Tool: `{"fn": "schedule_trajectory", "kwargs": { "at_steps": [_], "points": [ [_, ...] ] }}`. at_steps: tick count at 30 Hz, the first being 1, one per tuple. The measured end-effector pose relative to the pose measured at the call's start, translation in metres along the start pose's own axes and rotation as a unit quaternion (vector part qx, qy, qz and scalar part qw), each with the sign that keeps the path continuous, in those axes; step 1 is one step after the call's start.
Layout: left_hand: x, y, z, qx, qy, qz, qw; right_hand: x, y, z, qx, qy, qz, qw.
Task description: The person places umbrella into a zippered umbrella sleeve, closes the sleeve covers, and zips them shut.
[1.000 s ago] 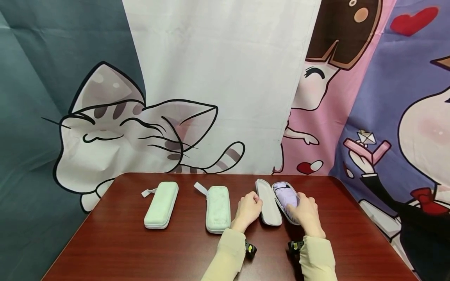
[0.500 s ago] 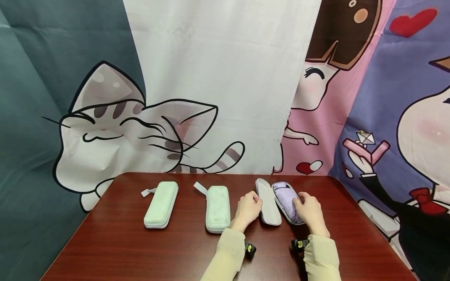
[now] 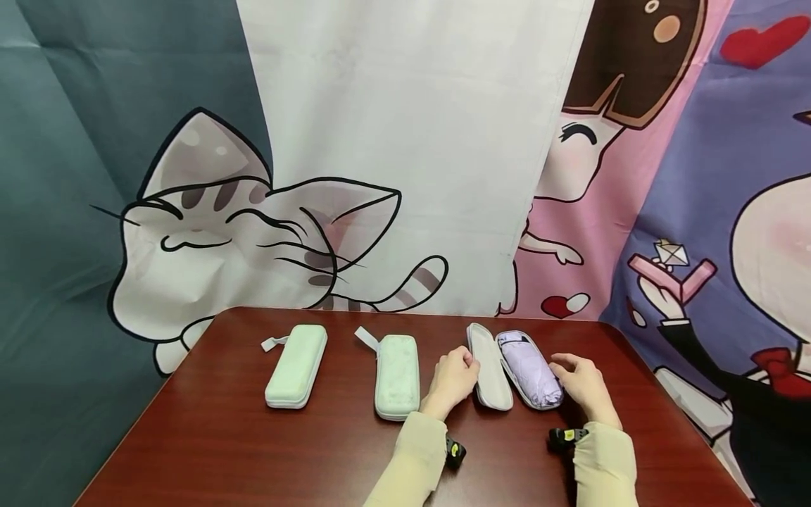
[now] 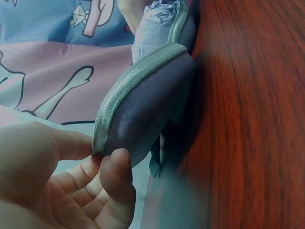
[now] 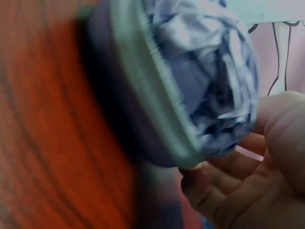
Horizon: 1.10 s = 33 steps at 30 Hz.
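In the head view, an unzipped oblong zip case (image 3: pixel 490 377) lies on the table, its pale-lined lid folded out to the left. A lilac folded umbrella (image 3: pixel 531 370) with crumpled fabric fills the other half. My left hand (image 3: pixel 453 380) pinches the lid's left edge; the left wrist view shows thumb and finger at its zip rim (image 4: pixel 125 81). My right hand (image 3: pixel 584 384) is at the right side of the filled half, its fingers loosely bent. In the right wrist view, its fingertips (image 5: pixel 193 183) are close to the case's end; whether they touch it, I cannot tell.
Two closed mint-green zip cases, one farther left (image 3: pixel 296 366) and one beside my left hand (image 3: pixel 397 377), lie on the reddish-brown wooden table (image 3: pixel 253 458). Each has a pale strap at its top left. A printed cartoon cloth (image 3: pixel 412 141) hangs behind the table's back edge.
My right hand has moved off the umbrella to the right, beside the case. My left hand has stayed at the lid. The head view has shifted slightly.
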<state>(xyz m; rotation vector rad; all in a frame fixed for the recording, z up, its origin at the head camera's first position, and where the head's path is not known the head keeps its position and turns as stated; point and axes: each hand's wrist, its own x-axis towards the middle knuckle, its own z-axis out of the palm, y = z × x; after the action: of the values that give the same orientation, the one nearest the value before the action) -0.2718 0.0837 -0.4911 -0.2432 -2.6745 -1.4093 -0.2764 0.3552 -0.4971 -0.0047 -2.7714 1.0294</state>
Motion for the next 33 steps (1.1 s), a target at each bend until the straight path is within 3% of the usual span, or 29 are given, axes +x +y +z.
{"fn": "schedule_trajectory", "kwargs": {
  "at_steps": [8,14,18,22,24,26,29,33],
  "points": [
    [0.0,0.0,0.003,-0.036,-0.017,-0.013,0.9991,-0.004,0.017,0.008,0.008,-0.018,0.012,0.9997],
    [-0.002,-0.004,0.008,-0.046,-0.022,0.009,0.9986,-0.009,0.019,0.011,0.024,-0.021,0.026,0.9992],
    [0.003,-0.001,0.009,-0.094,-0.044,0.001,0.9946,-0.007,0.013,0.009,0.038,-0.019,0.027,0.9987],
    [0.003,0.004,0.013,-0.202,-0.079,-0.031,0.9758,-0.004,0.01,0.009,0.041,-0.022,0.028,0.9985],
    [0.002,0.006,0.017,-0.257,-0.084,-0.047,0.9618,-0.005,0.009,0.009,0.038,-0.021,0.027,0.9987],
    [0.003,0.01,0.021,-0.288,-0.082,-0.055,0.9524,-0.006,0.01,0.009,0.039,-0.021,0.028,0.9986],
    [0.005,0.017,0.027,-0.312,-0.079,-0.067,0.9445,-0.006,0.009,0.009,0.039,-0.019,0.024,0.9988],
    [0.009,0.028,0.031,-0.316,-0.088,-0.08,0.9415,-0.007,0.008,0.009,0.041,-0.02,0.018,0.9988]
  ]
}}
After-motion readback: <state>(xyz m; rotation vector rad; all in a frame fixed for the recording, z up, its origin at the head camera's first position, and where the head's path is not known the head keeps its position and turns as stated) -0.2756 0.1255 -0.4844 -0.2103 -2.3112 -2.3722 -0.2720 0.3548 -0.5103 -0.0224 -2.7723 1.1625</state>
